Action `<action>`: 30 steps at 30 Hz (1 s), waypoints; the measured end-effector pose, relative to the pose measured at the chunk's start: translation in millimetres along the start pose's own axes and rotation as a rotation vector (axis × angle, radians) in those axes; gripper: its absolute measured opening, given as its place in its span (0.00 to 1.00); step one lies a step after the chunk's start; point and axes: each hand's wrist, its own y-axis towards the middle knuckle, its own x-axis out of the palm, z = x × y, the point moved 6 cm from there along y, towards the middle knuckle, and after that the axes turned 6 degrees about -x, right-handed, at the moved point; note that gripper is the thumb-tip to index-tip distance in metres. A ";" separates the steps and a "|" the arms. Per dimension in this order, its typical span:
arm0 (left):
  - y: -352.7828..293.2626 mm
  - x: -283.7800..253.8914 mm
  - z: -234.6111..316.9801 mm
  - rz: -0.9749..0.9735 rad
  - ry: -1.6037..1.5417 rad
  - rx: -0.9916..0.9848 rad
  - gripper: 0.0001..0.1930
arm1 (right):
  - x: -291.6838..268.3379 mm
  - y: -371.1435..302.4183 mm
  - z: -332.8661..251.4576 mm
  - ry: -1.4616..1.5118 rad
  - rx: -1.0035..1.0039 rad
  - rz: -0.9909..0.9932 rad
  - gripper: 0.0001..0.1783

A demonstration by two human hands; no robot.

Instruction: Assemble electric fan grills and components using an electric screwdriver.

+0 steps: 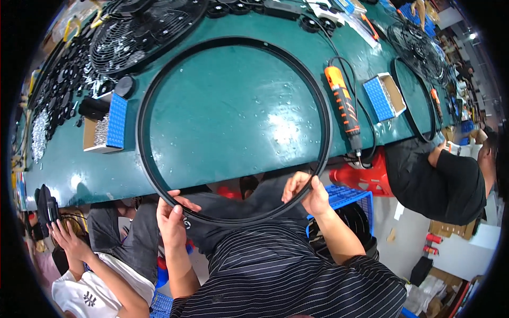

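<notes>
- We look down at a dark green counter (233, 106) that curves across the view, its near edge running just above our lap.
- A large black ring (159, 79) lies mostly flat on the counter, its near arc hanging past the near edge toward us.
- Our left hand (170, 214) holds the ring's near-left arc, its grip closed around the rim with the thumb lying over the top.
- Our right hand (307, 193) holds the near-right arc, fingers curled over the rim in a closed grip.
- An orange and black electric screwdriver (344, 106) lies on the counter just outside the ring's right side, its tip pointing to the near edge and its black cord looping beside it.
- A cardboard box with a blue flap (106, 130), holding small silvery parts, sits just left of the ring.
- A second box with a blue flap (386, 96) sits right of the screwdriver.
- A black wire fan guard (143, 32) rests at the far left part of the counter, touching or overlapping the ring's far-left arc.
- Another person in a black shirt (450, 183) sits at the counter's right end.
- A person in a white shirt (90, 297) sits to our lower left, both hands on a dark device (46, 206).
</notes>
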 end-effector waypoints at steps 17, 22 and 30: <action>0.9 -10.2 14.4 0.034 0.043 0.031 0.17 | -3.1 5.5 -7.6 -0.122 -0.178 0.064 0.16; 5.2 -1.4 4.2 0.014 0.099 -0.123 0.18 | -13.2 -4.7 -25.8 -0.281 -0.273 0.265 0.23; 1.2 -9.1 -2.5 0.071 0.062 -0.082 0.10 | -28.8 -4.8 -14.3 -0.116 -0.282 0.275 0.19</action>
